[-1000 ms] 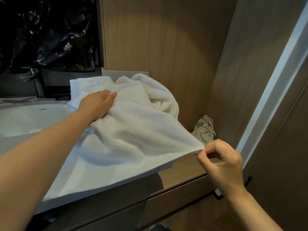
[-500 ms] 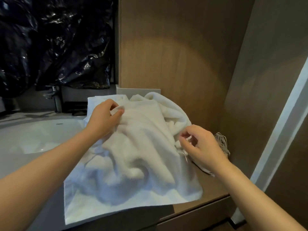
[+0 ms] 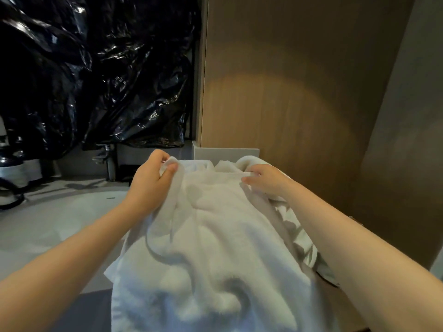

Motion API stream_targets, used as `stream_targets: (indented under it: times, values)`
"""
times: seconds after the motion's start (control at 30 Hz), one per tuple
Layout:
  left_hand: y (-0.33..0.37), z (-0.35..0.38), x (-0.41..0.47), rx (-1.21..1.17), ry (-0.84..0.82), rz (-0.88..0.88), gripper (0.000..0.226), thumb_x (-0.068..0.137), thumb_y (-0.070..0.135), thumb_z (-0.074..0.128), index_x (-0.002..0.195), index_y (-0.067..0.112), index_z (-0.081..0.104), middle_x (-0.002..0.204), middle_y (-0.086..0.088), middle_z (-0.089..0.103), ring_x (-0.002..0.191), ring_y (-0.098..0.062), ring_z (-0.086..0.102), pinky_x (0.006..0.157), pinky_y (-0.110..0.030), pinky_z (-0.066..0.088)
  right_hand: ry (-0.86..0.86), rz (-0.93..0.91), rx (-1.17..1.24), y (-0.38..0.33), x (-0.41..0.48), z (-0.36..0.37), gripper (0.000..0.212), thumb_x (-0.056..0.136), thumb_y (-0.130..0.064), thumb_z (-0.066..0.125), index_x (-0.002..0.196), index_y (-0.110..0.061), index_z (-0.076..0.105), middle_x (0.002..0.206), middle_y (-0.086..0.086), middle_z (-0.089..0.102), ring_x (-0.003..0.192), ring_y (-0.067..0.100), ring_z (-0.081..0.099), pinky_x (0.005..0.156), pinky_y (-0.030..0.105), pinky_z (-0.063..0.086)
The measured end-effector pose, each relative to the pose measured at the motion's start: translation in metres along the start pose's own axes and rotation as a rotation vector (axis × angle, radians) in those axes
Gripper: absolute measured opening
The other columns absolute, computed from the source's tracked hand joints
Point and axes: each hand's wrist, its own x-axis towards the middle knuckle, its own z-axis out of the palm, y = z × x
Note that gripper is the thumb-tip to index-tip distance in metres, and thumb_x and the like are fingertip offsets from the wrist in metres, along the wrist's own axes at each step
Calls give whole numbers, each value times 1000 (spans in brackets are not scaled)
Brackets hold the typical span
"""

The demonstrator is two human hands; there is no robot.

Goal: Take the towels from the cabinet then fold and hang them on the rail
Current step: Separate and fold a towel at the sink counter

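A white towel (image 3: 215, 248) lies rumpled over the countertop edge in front of me, draping toward me. My left hand (image 3: 148, 180) pinches the towel's far left corner between thumb and fingers. At the far right corner my right hand (image 3: 266, 179) grips the same far edge. The edge between the two hands is pulled fairly straight. More white towel fabric (image 3: 294, 226) bunches under my right forearm. No rail is in view.
A white sink basin (image 3: 48, 219) with a chrome faucet (image 3: 109, 161) sits to the left. Black plastic sheeting (image 3: 96, 68) covers the wall above it. A wooden panel (image 3: 287, 92) stands straight behind the towel, with a dark side wall (image 3: 407, 140) to the right.
My right hand let go of the near corner and moved up to the towel's far right edge. My left hand now pinches the far left corner. The view shifted right and closer.
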Motion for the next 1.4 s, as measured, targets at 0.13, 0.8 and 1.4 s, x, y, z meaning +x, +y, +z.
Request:
stream_targets:
  times: [0.13,0.8,1.4]
  values:
    - [-3,-7,12,-11,37,-28,8,99,26,48,96,19,48,80,12,54,73,-2,49,58,-21,31,1,-34,24,18,1,-17,43,89,-32,69,63,-11,42,64,-1,37,59,15,35,55,25,26]
    - [13,-19,26,-114,162,-148,13,96,31,53,98,18,57,81,12,56,74,0,50,61,-19,36,257,6,-532,42,-62,-72,22,91,-36,66,104,-18,62,97,-2,66,84,15,62,73,28,53]
    - [100,-36,-31,-347,-108,82,21,88,9,67,93,28,76,90,9,74,83,-9,68,73,-22,52,151,-497,488,-72,-86,1,10,96,-28,61,97,-19,67,95,-9,69,83,12,64,75,28,51]
